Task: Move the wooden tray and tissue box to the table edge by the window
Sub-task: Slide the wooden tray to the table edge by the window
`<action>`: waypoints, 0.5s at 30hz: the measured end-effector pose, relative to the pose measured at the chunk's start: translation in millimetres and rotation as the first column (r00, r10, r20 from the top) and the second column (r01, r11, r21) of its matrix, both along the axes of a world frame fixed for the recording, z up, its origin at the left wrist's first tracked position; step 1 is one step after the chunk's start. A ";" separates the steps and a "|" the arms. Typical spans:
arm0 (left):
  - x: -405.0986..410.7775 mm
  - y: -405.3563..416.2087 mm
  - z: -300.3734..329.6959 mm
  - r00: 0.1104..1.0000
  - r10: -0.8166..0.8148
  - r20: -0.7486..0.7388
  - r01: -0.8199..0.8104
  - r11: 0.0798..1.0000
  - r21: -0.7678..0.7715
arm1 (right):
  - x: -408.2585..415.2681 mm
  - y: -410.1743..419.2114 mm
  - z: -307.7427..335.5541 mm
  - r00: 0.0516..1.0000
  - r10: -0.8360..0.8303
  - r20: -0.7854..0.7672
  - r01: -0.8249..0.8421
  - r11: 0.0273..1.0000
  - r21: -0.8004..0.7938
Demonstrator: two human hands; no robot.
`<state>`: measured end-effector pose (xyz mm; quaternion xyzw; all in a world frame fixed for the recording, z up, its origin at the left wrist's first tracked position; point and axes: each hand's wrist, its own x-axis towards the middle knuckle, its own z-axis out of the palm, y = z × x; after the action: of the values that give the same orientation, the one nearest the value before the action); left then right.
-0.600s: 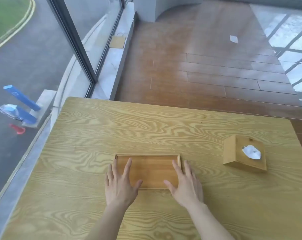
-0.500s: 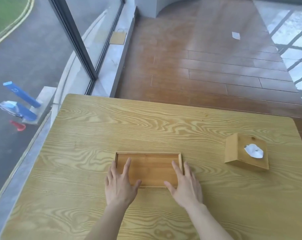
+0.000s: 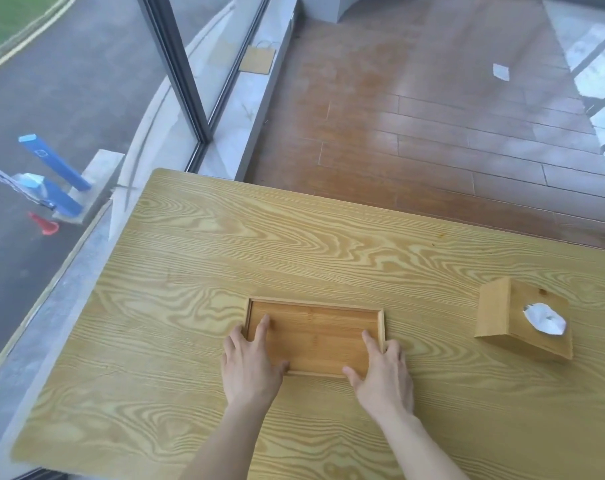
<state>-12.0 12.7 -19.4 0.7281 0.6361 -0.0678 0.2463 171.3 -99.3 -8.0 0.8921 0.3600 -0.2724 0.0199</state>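
Observation:
A shallow wooden tray (image 3: pixel 315 327) lies flat near the middle of the wooden table (image 3: pixel 259 251). My left hand (image 3: pixel 251 362) rests on the tray's near left corner, fingers spread over the rim and inside. Over the near right corner lies my right hand (image 3: pixel 380 370), its fingers straddling the right rim. Both hands touch the tray; neither visibly lifts it. A wooden tissue box (image 3: pixel 524 322) with white tissue poking out of its top stands at the right of the table, apart from both hands.
The window (image 3: pixel 86 98) with a dark frame runs along the left, beside the table's left edge and a grey sill (image 3: pixel 41 327). Wooden floor lies beyond the far table edge. A brown paper bag (image 3: pixel 257 58) leans by the window.
Both hands have slid slightly further onto the tray's near corners. The camera has tilted, so the table appears rotated; the tray and tissue box look unmoved on the table.

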 end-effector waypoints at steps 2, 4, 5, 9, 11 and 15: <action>-8.7 3.7 -0.1 0.999 0.032 0.021 -0.032 1.000 -0.001 | -7.4 8.4 3.2 1.000 0.003 0.001 -0.003 1.000 -0.002; -22.4 8.4 -0.2 0.996 0.071 0.047 -0.071 0.997 -0.002 | -16.9 18.8 6.1 0.999 0.035 0.010 -0.035 0.999 0.006; -30.8 10.8 0.0 0.994 0.093 0.056 -0.093 0.996 0.001 | -22.6 24.9 7.4 0.998 0.055 0.014 -0.056 0.998 0.015; -71.3 19.3 2.0 0.975 0.203 0.086 -0.205 0.978 0.022 | -53.0 57.1 10.7 0.987 0.160 0.024 -0.161 0.986 0.040; -93.9 23.5 3.4 0.955 0.279 0.105 -0.282 0.959 0.022 | -71.4 76.5 11.2 0.973 0.228 0.025 -0.229 0.972 0.049; -142.3 28.2 3.3 0.898 0.428 0.107 -0.433 0.901 0.036 | -112.1 117.2 10.6 0.929 0.368 0.027 -0.369 0.926 0.079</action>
<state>-154.3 41.0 -16.1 0.5788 0.7703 0.0424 0.2643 59.3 17.9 2.6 0.8102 0.5320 -0.2436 0.0359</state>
